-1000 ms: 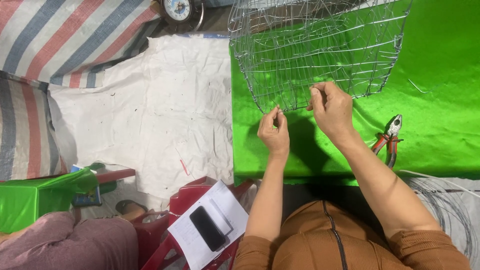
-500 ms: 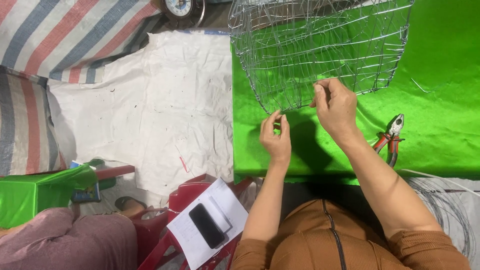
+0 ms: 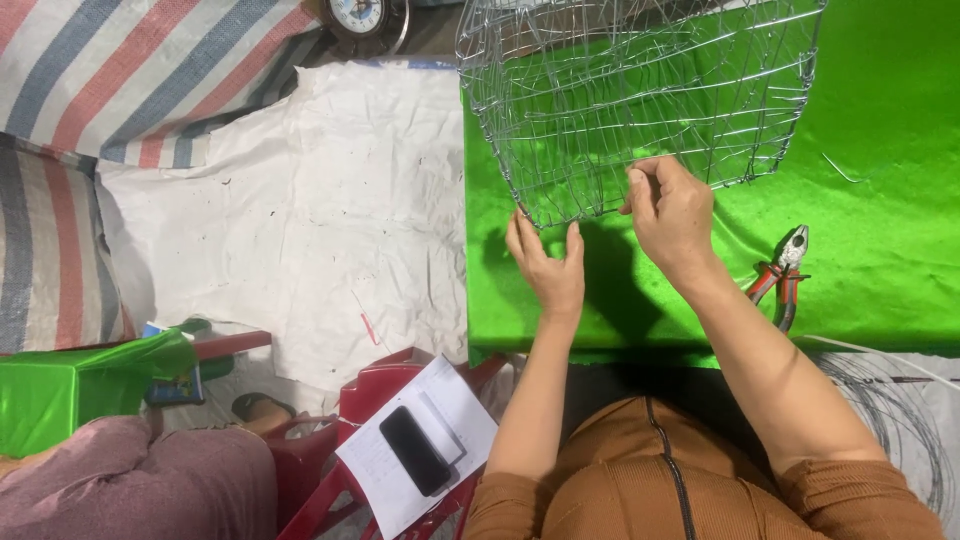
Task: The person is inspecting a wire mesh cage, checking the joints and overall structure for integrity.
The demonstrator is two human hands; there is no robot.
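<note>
A round wire-mesh basket (image 3: 640, 90) lies on its side on a bright green sheet (image 3: 880, 220). My right hand (image 3: 672, 210) pinches a wire at the basket's lower rim. My left hand (image 3: 545, 262) is just below the rim at its left, fingers spread and reaching up to the mesh, holding nothing that I can see. Both forearms come up from the bottom of the view, in brown sleeves.
Red-handled pliers (image 3: 782, 272) lie on the green sheet to the right of my right hand. A coil of wire (image 3: 900, 420) lies at lower right. A white tarp (image 3: 300, 220) covers the floor at left. A black phone (image 3: 413, 450) rests on paper on a red stool.
My left hand has opened and dropped a little lower below the basket rim. My right hand stays on the rim wire.
</note>
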